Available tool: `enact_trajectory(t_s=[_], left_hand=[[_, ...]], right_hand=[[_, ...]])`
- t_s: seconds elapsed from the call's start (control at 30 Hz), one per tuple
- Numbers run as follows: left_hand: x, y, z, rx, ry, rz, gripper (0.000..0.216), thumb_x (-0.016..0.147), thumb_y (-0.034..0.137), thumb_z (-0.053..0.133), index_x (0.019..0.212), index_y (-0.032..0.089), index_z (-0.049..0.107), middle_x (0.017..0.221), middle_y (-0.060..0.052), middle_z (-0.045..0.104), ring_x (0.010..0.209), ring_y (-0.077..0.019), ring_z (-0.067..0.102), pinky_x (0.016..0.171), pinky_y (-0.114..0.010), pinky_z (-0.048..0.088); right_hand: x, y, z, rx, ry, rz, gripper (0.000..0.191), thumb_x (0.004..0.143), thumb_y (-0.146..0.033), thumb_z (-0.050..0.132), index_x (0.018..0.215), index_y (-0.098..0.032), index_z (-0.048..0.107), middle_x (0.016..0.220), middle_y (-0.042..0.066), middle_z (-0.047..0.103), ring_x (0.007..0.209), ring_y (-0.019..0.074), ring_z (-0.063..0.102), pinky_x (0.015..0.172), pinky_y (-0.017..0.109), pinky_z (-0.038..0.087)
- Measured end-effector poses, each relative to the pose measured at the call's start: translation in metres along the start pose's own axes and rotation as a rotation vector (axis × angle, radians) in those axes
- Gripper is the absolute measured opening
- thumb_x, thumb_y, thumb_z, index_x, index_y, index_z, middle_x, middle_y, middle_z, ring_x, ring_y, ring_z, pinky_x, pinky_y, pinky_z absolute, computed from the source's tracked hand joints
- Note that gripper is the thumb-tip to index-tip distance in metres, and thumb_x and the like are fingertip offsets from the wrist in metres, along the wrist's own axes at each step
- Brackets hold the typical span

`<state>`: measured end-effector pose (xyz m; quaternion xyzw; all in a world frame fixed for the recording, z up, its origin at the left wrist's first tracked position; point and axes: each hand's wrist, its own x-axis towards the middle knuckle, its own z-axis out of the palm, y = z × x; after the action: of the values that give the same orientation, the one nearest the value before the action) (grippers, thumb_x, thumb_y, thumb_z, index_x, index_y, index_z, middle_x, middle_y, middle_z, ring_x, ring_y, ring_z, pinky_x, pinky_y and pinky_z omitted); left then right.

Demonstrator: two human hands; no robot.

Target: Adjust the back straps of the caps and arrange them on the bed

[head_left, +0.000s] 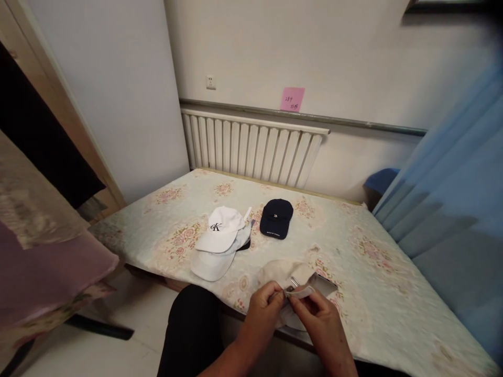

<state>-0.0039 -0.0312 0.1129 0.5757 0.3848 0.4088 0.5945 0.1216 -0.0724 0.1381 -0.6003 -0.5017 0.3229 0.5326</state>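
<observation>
A beige cap (288,268) is at the near edge of the bed, its back strap (305,291) toward me. My left hand (264,308) pinches the strap area from the left, beside a small metal buckle (294,282). From the right, my right hand (320,314) pinches the strap between thumb and fingers. My hands cover part of the cap's lower side. A flat grey piece with a dark edge (325,284) shows just beyond my right hand; I cannot tell what it is.
White caps (222,229) lie stacked to the left, the top one marked CK. A navy cap (277,219) rests farther back on the flowered bed (353,293). A radiator (255,144) lines the wall; a blue curtain (451,183) hangs right, and clothes (43,209) hang left.
</observation>
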Motion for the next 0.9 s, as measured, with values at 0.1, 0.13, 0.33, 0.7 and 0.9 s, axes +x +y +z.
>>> enact_trajectory(t_s=[0.1,0.13,0.33,0.7,0.9], left_hand=[[-0.001,0.002,0.0,-0.001,-0.01,-0.017,0.018,0.081,0.031,0.046,0.071,0.018,0.052,0.065,0.004,0.043,0.064,-0.011,0.038,0.062,-0.022,0.031],[-0.001,0.002,0.0,0.003,-0.012,-0.018,0.017,0.081,0.031,0.046,0.071,0.018,0.052,0.066,0.004,0.043,0.064,-0.011,0.038,0.062,-0.022,0.031],[0.0,0.003,-0.002,0.016,-0.023,0.006,0.017,0.081,0.03,0.047,0.071,0.017,0.052,0.067,0.004,0.044,0.068,-0.0116,0.04,0.064,-0.022,0.031],[-0.002,0.006,0.002,-0.164,-0.07,-0.032,0.02,0.08,0.033,0.05,0.08,0.015,0.059,0.071,0.002,0.051,0.067,-0.0113,0.044,0.061,-0.021,0.035],[-0.005,0.012,0.002,-0.231,-0.075,-0.1,0.02,0.076,0.034,0.055,0.081,0.015,0.059,0.067,0.002,0.053,0.061,-0.0103,0.047,0.055,-0.02,0.036]], right_hand=[[0.0,0.0,-0.001,-0.025,-0.001,-0.029,0.015,0.071,-0.035,0.066,0.073,-0.02,0.067,0.072,0.003,0.065,0.068,0.019,0.059,0.062,0.027,0.046],[0.0,-0.001,-0.001,-0.033,-0.005,-0.036,0.014,0.072,-0.035,0.066,0.073,-0.02,0.067,0.072,0.003,0.065,0.068,0.0189,0.058,0.063,0.027,0.046],[0.0,-0.002,-0.001,-0.028,-0.029,-0.023,0.014,0.073,-0.034,0.065,0.073,-0.02,0.067,0.073,0.003,0.065,0.07,0.0189,0.059,0.064,0.027,0.046],[0.001,0.004,0.005,0.211,0.114,0.135,0.023,0.063,-0.037,0.073,0.076,-0.019,0.067,0.065,0.001,0.066,0.063,0.0162,0.058,0.058,0.024,0.045],[0.0,0.004,0.009,0.245,0.125,0.161,0.022,0.061,-0.036,0.074,0.073,-0.02,0.067,0.06,-0.001,0.063,0.059,0.0153,0.055,0.055,0.023,0.043]])
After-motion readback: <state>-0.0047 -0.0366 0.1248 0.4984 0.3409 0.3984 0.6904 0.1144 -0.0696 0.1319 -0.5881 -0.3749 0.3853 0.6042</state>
